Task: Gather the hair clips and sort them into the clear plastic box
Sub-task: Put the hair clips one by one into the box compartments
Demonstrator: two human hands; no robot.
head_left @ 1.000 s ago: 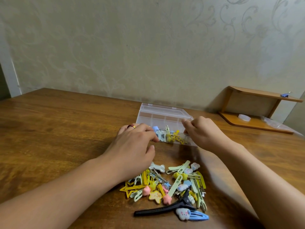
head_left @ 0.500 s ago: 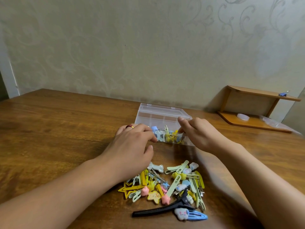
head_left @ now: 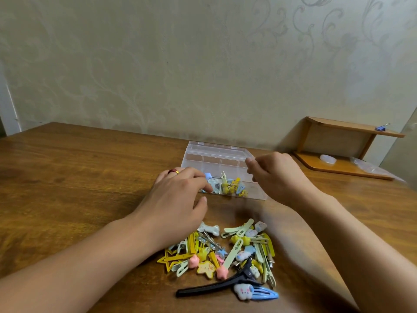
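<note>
My left hand (head_left: 178, 199) steadies the clear plastic box (head_left: 216, 161); right hand (head_left: 274, 175) pinches its lid. The hair clips (head_left: 225, 251) look light and slippery, best pinched mid-body.

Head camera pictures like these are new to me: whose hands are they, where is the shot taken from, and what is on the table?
No machine here. A person wears a camera on the head, looking forward and down, so both arms reach in from the bottom. On the wooden table stands a clear plastic box with some hair clips in its front part. The left hand rests at the box's front left corner, fingers curled; whether it holds a clip is hidden. The right hand pinches the box's right edge. Nearer the person lies a pile of hair clips, with a long black clip in front. A small wooden shelf stands far right.
</note>
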